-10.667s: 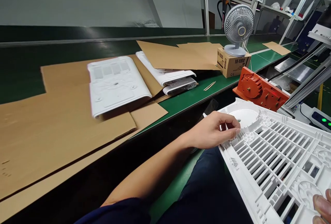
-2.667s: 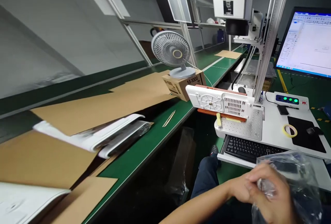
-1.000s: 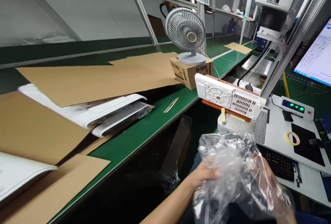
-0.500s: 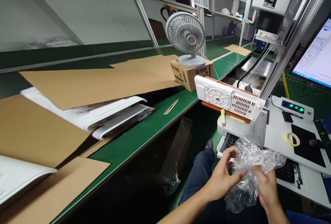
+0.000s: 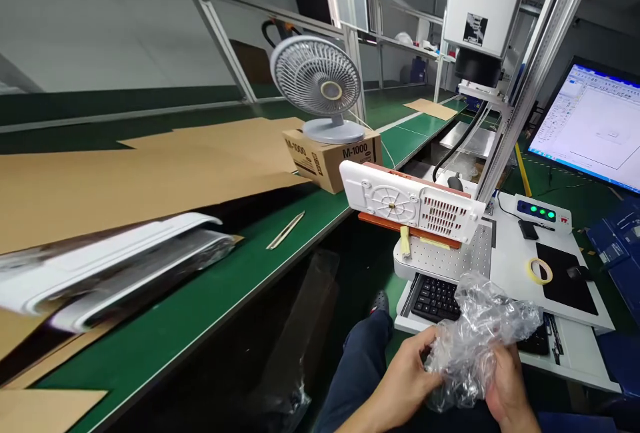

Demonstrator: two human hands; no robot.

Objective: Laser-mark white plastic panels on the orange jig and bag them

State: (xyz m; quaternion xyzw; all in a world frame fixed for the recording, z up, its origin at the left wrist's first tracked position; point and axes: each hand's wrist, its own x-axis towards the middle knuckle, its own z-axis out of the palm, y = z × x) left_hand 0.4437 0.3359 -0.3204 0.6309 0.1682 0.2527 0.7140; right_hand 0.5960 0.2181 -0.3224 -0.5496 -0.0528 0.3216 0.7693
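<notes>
Both hands hold a crumpled clear plastic bag (image 5: pixel 480 333) over my lap. My left hand (image 5: pixel 407 373) grips its left side and my right hand (image 5: pixel 507 386) grips its lower right. Just beyond the bag lies a black keyboard (image 5: pixel 437 300) on a pull-out tray. Above that, a white plastic panel with vent slots (image 5: pixel 410 203) sits on an orange fixture (image 5: pixel 407 223) on the perforated machine table (image 5: pixel 450 256).
A green conveyor belt (image 5: pixel 210 300) runs on the left with cardboard sheets (image 5: pixel 125 180), white panels (image 5: pixel 110 273) and a thin stick (image 5: pixel 285 230). A desk fan (image 5: pixel 320 86) stands on an M-1000 box (image 5: pixel 333 156). A monitor (image 5: pixel 593 126), tape roll (image 5: pixel 537 270) and control box (image 5: pixel 543 210) are on the right.
The plastic bag went from spread wide to bunched into a tight wad between both hands. My view has swung right, toward the machine.
</notes>
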